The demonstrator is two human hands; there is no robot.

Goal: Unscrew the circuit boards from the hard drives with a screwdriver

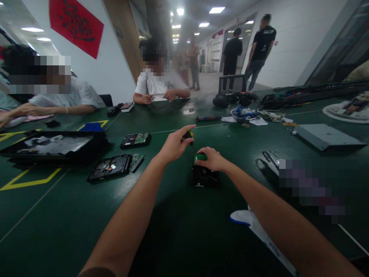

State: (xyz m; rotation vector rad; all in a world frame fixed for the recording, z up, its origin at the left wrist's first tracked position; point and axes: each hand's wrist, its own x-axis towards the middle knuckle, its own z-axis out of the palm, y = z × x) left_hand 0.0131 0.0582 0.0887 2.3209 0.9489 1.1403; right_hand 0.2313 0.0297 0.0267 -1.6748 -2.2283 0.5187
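A black hard drive (203, 177) lies on the green table in front of me, with a green circuit board (201, 157) at its far end. My left hand (176, 143) is closed around the black and yellow handle of a screwdriver (189, 134), whose thin shaft points down at the board. The fingers of my right hand (211, 158) are closed on the circuit board, just above the drive. Whether the board is still joined to the drive I cannot tell, since my fingers cover part of it.
Left lie another hard drive (111, 168), a loose board (136, 162), a further drive (135, 140) and a black tray (52, 144). On the right are a metal box (328, 135), cables (245, 112) and a white strip (268, 238). Two people sit across the table.
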